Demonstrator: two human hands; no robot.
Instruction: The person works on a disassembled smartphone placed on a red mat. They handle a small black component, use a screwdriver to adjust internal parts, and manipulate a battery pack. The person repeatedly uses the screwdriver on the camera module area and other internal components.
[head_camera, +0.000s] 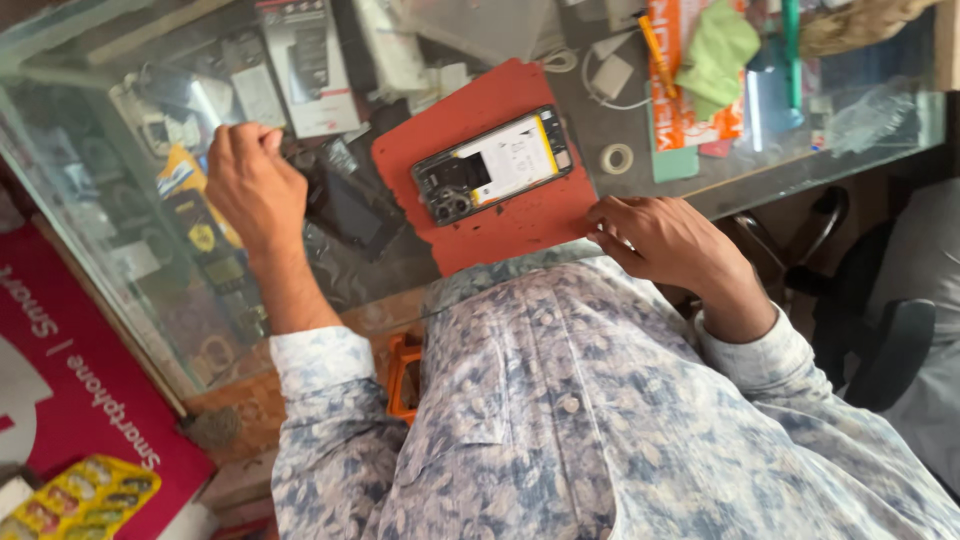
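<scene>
An opened phone (492, 165) was laid on a red mat (480, 215) on the glass tabletop (760, 170). The left hand (252, 185) was curled shut beside a dark screen panel (345, 205); the right hand (655, 240) was pinched at the mat's edge, seemingly on a small part too tiny to make out. Repair work was judged midway; a fine, steady grip was called for.

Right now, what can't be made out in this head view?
- Left hand: curled fingers hide whatever it may grip.
- Right hand: fingertips pressed on the red mat, any small part underneath hidden.
- Opened phone: internal parts too small to identify.
- Orange object: hidden behind the shirt.
</scene>
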